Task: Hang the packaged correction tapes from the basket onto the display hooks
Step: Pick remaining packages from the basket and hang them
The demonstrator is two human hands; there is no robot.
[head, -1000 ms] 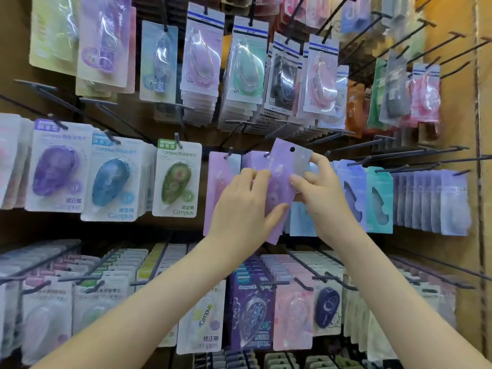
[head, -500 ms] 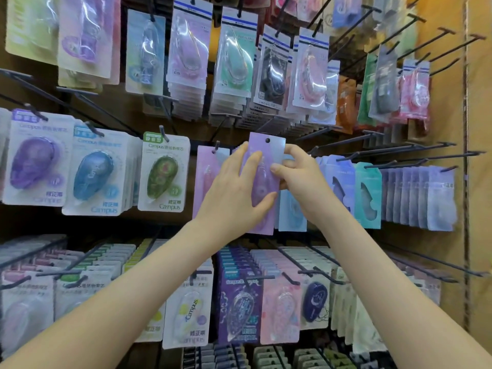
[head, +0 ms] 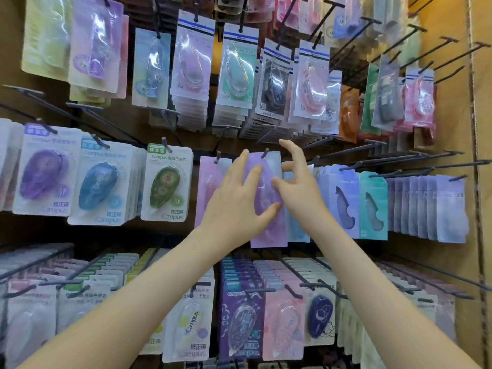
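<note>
The purple correction tape pack (head: 269,233) hangs on a hook (head: 265,153), squeezed right beside a pink pack (head: 210,187). The left hand (head: 234,209) lies flat on its front, fingers straight and spread. The right hand (head: 300,190) is at its right edge with fingers half bent; I cannot tell if it pinches.

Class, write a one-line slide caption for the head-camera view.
A purple correction tape package hangs on a display hook, the left hand flat against it, the right hand open beside it.
</note>
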